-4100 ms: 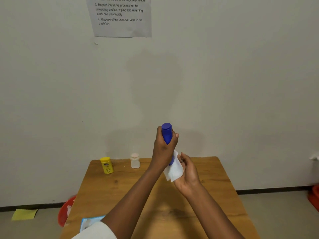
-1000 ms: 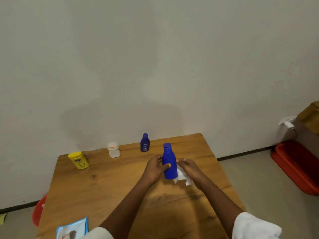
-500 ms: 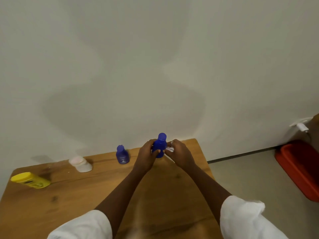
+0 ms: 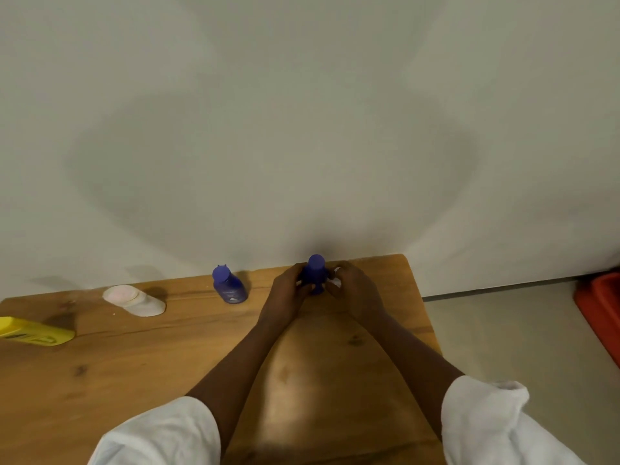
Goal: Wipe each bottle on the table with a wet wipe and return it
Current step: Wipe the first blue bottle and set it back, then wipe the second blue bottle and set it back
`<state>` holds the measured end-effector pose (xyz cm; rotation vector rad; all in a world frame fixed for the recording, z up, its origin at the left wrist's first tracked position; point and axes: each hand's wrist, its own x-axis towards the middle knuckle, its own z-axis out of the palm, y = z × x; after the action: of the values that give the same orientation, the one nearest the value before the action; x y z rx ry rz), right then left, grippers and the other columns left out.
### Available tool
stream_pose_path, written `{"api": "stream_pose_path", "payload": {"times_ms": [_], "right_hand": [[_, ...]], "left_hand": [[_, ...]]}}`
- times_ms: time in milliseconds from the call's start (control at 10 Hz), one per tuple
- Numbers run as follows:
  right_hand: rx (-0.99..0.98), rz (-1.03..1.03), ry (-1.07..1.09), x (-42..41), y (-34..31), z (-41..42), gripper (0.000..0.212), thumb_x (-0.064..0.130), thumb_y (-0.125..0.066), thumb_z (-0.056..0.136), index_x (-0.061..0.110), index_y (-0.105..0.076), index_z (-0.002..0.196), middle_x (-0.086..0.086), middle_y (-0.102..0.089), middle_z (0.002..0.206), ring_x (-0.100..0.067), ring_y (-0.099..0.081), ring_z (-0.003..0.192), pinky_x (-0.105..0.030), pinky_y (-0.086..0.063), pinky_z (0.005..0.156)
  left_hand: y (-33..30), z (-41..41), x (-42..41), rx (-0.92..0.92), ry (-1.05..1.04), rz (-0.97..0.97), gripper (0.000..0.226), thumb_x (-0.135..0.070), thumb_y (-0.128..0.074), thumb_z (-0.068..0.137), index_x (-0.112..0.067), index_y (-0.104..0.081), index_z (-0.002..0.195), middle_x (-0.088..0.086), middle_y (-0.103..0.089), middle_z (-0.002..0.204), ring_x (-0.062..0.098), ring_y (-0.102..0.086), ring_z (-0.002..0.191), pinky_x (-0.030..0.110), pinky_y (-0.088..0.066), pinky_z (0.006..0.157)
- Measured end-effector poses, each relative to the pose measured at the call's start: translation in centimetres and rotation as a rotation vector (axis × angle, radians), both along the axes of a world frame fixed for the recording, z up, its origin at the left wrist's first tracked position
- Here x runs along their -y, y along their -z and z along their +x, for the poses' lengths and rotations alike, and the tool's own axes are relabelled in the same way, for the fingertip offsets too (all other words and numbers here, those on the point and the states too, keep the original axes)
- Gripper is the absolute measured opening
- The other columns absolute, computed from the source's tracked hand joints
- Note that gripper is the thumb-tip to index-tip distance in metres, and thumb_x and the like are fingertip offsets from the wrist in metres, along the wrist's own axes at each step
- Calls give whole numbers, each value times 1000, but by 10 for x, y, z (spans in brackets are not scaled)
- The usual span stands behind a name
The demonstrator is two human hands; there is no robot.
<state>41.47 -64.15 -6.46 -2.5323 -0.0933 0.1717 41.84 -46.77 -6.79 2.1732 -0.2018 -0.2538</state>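
Right now, from the head view, the left hand (image 4: 289, 290) grips the tall blue bottle (image 4: 315, 273) to stand it upright at the back of the worktop (image 4: 167, 357), close to the wall, while the right hand (image 4: 352, 290) pinches the white wipe (image 4: 336, 280) just beside it, likely so the wipe is ready for the next bottle. To the left stand a small blue bottle (image 4: 228, 286), a white jar (image 4: 134, 300) and a yellow bottle (image 4: 33, 332) in a row near the back edge. Nothing lies between the bottles and the near edge, so both hands can pull back freely, but the worktop's right edge is close to the tall bottle.
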Motion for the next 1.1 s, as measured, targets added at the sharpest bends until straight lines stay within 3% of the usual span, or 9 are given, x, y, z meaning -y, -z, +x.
{"api": "stream_pose_path", "payload": {"times_ms": [300, 400, 500, 600, 700, 800, 900, 1000, 1100], "right_hand": [[-44, 86, 26, 2, 11, 1, 23, 18, -59, 91, 7, -66, 110, -10, -64, 111, -24, -62, 97, -22, -42, 77], [-64, 103, 62, 6, 6, 0, 31, 19, -60, 91, 3, -63, 118, -13, -62, 120, -26, -60, 106, -23, -42, 84], [-85, 119, 115, 12, 1, -2, 35, 20, -61, 92, 1, -60, 121, -15, -61, 124, -27, -58, 110, -24, -41, 89], [-72, 194, 208, 21, -4, -14, 32, 15, -62, 90, 1, -61, 119, -15, -64, 121, -25, -60, 109, -20, -41, 88], [-82, 270, 333, 30, -3, -39, 30, 16, -62, 91, 2, -63, 117, -15, -65, 119, -25, -61, 105, -25, -49, 84], [-207, 365, 489, 34, 5, -67, 27, 16, -60, 92, 5, -62, 117, -14, -64, 118, -26, -61, 100, -37, -57, 76], [-304, 518, 664, 30, 4, -90, 25, 17, -58, 93, 0, -64, 111, -14, -67, 103, -21, -61, 83, -29, -52, 66], [-440, 786, 850, 24, -2, -110, 19, 20, -61, 92, 2, -64, 97, -9, -65, 85, -21, -62, 73, -33, -50, 59], [-512, 875, 866, 17, -6, -127, 16, 22, -66, 88, 7, -64, 92, -9, -68, 84, -25, -65, 73, -37, -54, 63]], "left_hand": [[9, -3, -1, -19, 2, -8, 38, -5, -58, 92, -10, -53, 129, 10, -63, 128, 22, -59, 118, 33, -48, 102], [4, -9, -5, -8, -27, 16, 49, -8, -61, 90, -9, -47, 137, 9, -57, 136, 22, -54, 123, 36, -45, 104], [-2, -22, -13, -30, -82, 9, 58, -13, -66, 88, -11, -42, 141, 0, -51, 138, 14, -50, 124, 30, -44, 105], [-16, -46, -28, -92, -153, -68, 40, -17, -67, 89, -19, -56, 127, -12, -60, 118, -2, -58, 99, 11, -48, 85], [-24, -80, -53, -112, -246, -137, 14, -16, -67, 88, -28, -68, 82, -2, -67, 75, 6, -60, 72, 12, -46, 67], [-22, -103, -83, -145, -468, -188, 11, -13, -69, 86, -21, -63, 81, 2, -65, 78, 23, -61, 76, 11, -45, 65], [-19, -83, -109, -149, -600, -201, 55, -20, -78, 79, -22, -47, 124, 4, -60, 108, 23, -58, 94, 26, -48, 80], [-17, -57, -123, -144, -548, -180, 101, -23, -84, 72, -22, -20, 150, -4, -38, 138, 13, -43, 121, 33, -41, 98], [-14, -26, -124, -153, -435, -253, 85, -20, -81, 76, -20, -32, 146, -1, -41, 145, 15, -44, 129, 31, -42, 102]]}}
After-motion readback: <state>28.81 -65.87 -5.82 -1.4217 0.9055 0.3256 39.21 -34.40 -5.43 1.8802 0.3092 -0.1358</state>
